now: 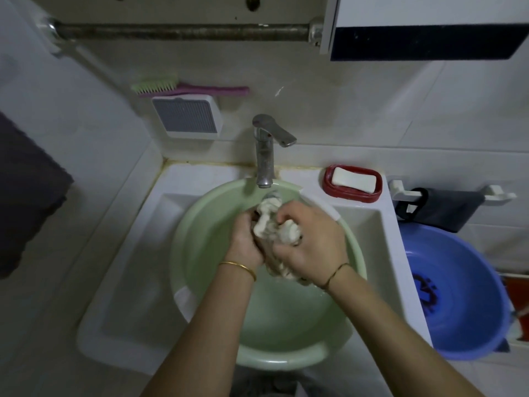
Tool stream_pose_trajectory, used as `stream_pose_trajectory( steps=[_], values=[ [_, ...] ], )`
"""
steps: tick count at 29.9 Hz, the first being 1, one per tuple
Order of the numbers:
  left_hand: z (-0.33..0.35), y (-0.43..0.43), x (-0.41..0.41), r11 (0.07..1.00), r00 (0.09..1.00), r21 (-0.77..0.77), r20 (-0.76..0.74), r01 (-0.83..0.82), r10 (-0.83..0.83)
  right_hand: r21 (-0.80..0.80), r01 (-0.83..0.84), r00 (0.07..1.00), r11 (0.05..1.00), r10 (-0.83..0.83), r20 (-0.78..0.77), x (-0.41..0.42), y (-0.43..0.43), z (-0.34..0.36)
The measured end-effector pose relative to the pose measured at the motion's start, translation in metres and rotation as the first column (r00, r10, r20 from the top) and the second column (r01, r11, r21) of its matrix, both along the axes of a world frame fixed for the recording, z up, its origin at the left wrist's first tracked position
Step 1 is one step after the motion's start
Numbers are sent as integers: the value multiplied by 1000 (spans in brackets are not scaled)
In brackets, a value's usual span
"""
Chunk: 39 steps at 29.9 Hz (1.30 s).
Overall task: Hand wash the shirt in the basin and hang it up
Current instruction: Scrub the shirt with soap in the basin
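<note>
we see the shirt (287, 232) as a cream, wet-looking bundle, bunched up tight between both hands and held over the far half of the green basin (200, 224), just below the spout of the tap (264, 156). the left hand (244, 239) is curled round the near-left side of the bundle, with its fingers folded in against the cloth. the right hand (312, 243) clamps the right side from above, knuckles up, and a fold of shirt pokes out between its thumb and fingers. the two hands press close together, touching at the heels, and more cloth hangs out beneath them towards the basin floor. a gold bangle (237, 266) sits on the left wrist and a thin bracelet (337, 272) on the right.

the basin rests inside a white sink (126, 296) and fills most of it. on the sink's back right corner stands a red soap dish (329, 190) with a white bar of soap (353, 179) in it. on the tiled wall behind are a white box (189, 117) and, on top of it, a brush (177, 87) with green bristles and a pink handle. higher up runs a metal rail (183, 31). a dark towel (25, 196) hangs at the left edge. to the right of the sink, lower down, sits a blue basin (458, 296), and above it a dark cloth (446, 207) is draped over a white rack. we cannot tell whether the tap is running.
</note>
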<state>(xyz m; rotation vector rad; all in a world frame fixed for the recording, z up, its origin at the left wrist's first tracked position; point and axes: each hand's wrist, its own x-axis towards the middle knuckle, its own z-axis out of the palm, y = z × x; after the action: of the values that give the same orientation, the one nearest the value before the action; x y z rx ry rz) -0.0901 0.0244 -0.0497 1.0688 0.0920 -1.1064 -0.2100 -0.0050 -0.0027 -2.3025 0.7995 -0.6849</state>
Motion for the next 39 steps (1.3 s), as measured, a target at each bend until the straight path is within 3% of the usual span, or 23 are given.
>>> stream_pose_trajectory(
  steps=[2,3,5,9,14,21,27,31,33,34,35,36,37,39],
  values=[
    [8,3,-6,982,1000,-187,-3,-3,2,-239,-41,999,970,34,-32,11,11,4],
    [12,3,-9,978,1000,-207,14,3,0,-300,-57,996,952,33,-87,18,12,4],
    [13,4,-15,985,999,-170,-44,-33,26,-250,-41,984,967,-5,-179,34,-1,3],
    [10,1,-26,998,994,54,-101,38,-33,-70,140,926,988,-156,-344,38,-39,-4],
    [6,-2,-8,993,994,108,-96,54,-44,-249,41,975,968,-94,-202,17,8,-11],
    [15,-11,-28,995,999,93,4,34,-34,-27,217,929,976,-215,-301,37,-44,5],
    [2,-10,-5,979,1000,206,11,7,-9,-165,121,978,979,-147,-151,22,-1,-10],
    [18,-3,-21,954,973,270,153,127,-173,-25,244,968,970,-245,-50,25,-29,-26],
    [25,-4,-21,938,936,288,233,193,-264,322,150,969,935,-203,138,21,-46,-33],
    [28,-4,-18,925,907,330,301,191,-294,568,-11,950,823,-168,262,16,-50,-31],
    [31,-6,-14,916,867,359,381,180,-320,741,-199,923,642,-131,361,11,-53,-31],
    [34,-7,-10,912,835,365,432,185,-342,810,-310,913,497,-82,400,7,-56,-33],
    [32,-10,-7,912,821,366,455,182,-346,830,-346,925,437,12,379,5,-58,-32],
    [22,-15,-2,926,790,357,531,120,-307,796,-298,955,527,149,258,6,-60,-31]
  ],
)
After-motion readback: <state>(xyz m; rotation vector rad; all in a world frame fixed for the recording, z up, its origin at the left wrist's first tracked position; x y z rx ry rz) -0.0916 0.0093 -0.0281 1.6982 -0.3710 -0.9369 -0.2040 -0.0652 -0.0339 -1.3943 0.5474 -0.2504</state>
